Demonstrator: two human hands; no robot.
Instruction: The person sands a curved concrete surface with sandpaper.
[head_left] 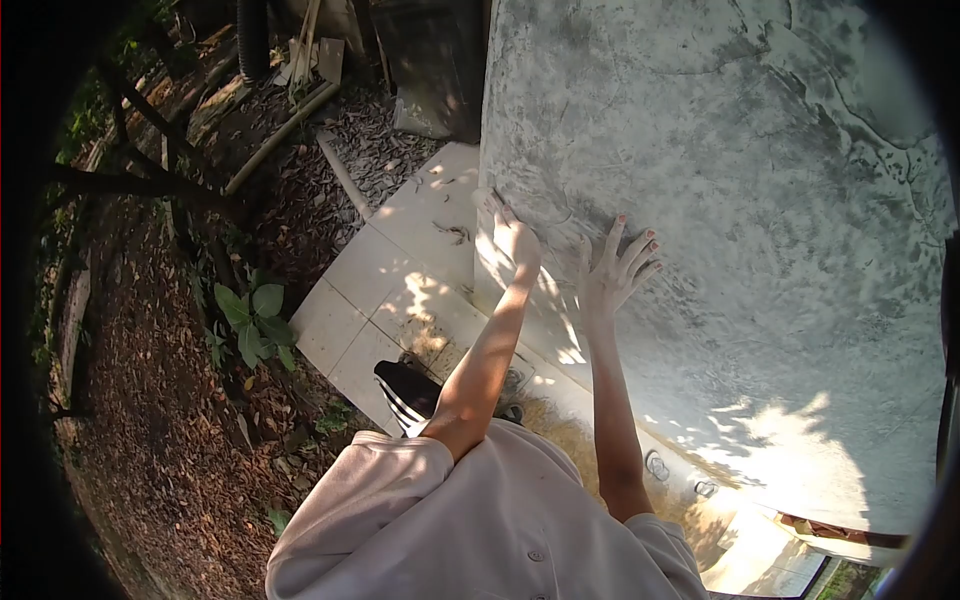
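Observation:
A grey, mottled wall [740,230] fills the right of the view, with cracks and raised patches near its top right. My left hand [514,238] lies against the wall close to its left edge, fingers pointing up and nothing seen in it. To its right, my right hand [612,275] rests on the same wall with its fingers spread and empty. Whitish dust covers the skin of both hands. Sunlit patches fall on the wall below and between them.
Pale floor tiles [370,265] run along the wall's foot. Sandals [657,465] lie on the ledge at lower right. A leafy plant [255,320] grows at the left among dry leaves [160,430]. Branches, a pipe [345,175] and a dark panel [430,60] stand farther back.

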